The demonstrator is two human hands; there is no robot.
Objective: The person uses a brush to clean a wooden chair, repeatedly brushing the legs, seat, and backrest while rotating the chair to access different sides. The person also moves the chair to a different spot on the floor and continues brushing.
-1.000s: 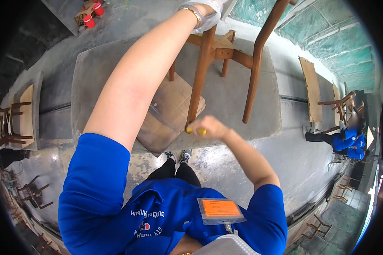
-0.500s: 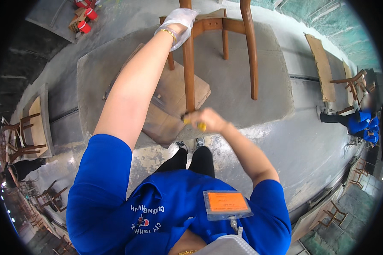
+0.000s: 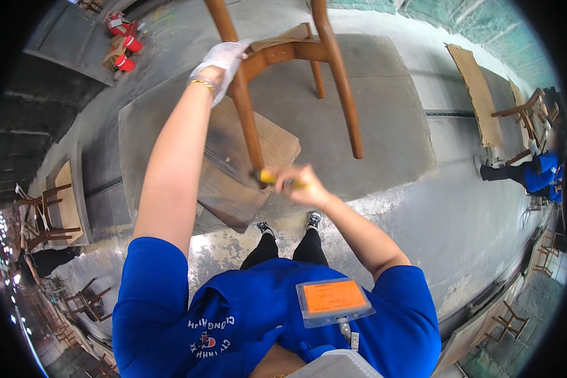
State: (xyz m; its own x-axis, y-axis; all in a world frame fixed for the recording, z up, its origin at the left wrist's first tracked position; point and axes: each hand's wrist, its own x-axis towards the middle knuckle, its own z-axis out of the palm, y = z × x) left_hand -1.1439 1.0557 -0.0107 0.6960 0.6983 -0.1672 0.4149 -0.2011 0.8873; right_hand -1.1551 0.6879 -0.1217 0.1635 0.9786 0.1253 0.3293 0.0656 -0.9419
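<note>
A brown wooden chair frame (image 3: 283, 53) is tilted up in front of me, its legs pointing toward me. In a thin whitish glove, my left hand (image 3: 219, 61) is closed around the frame where a leg meets the curved rail. My right hand (image 3: 301, 184), bare, grips a short yellow-and-black handled tool (image 3: 268, 176). The tool's dark head is at the end of the left chair leg (image 3: 249, 129); blur hides its exact kind. Under the frame, a brown cardboard sheet (image 3: 233, 205) lies on a large grey-topped work surface (image 3: 384, 126).
Red buckets (image 3: 125, 63) stand far left beside a cardboard box. Other wooden chairs (image 3: 47, 217) rest on a board at left. On the right, a cardboard panel (image 3: 475, 94) lies near more chair frames, where a person in blue (image 3: 535, 173) stands.
The chair frame has tilted and shifted left, and my left hand moved left with it. My right hand and the tool followed the leg's end slightly left.
</note>
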